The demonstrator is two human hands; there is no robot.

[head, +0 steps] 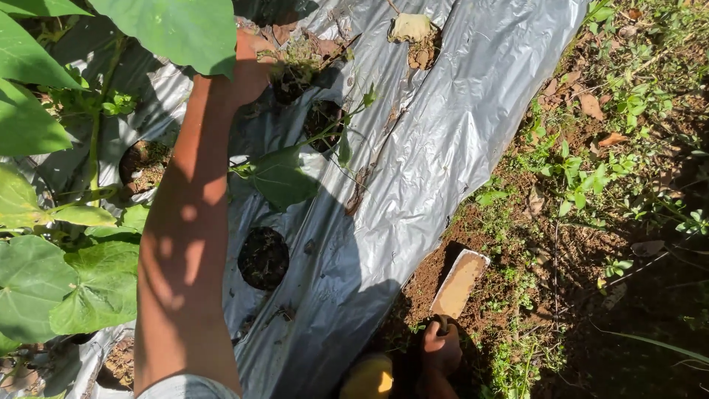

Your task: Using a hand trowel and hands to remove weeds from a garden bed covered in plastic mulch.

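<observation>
Right hand (441, 347) grips the handle of a soil-caked trowel (459, 283), its blade angled up and away over bare soil at the silver mulch sheet's (443, 148) right edge; the left hand (255, 52), partly leaf-hidden, reaches a far planting hole (295, 74), grip unclear.

Glossy silver plastic mulch sheet (443, 148), soil-caked metal trowel blade (459, 284)

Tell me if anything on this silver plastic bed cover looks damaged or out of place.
Yes. The silver plastic mulch sheet has a ragged dark tear near its middle, unlike the round planting holes. A dried yellow leaf lies at the top hole. The right hand grips a flat soil-caked trowel; the left hand is hidden behind a leaf.
</observation>
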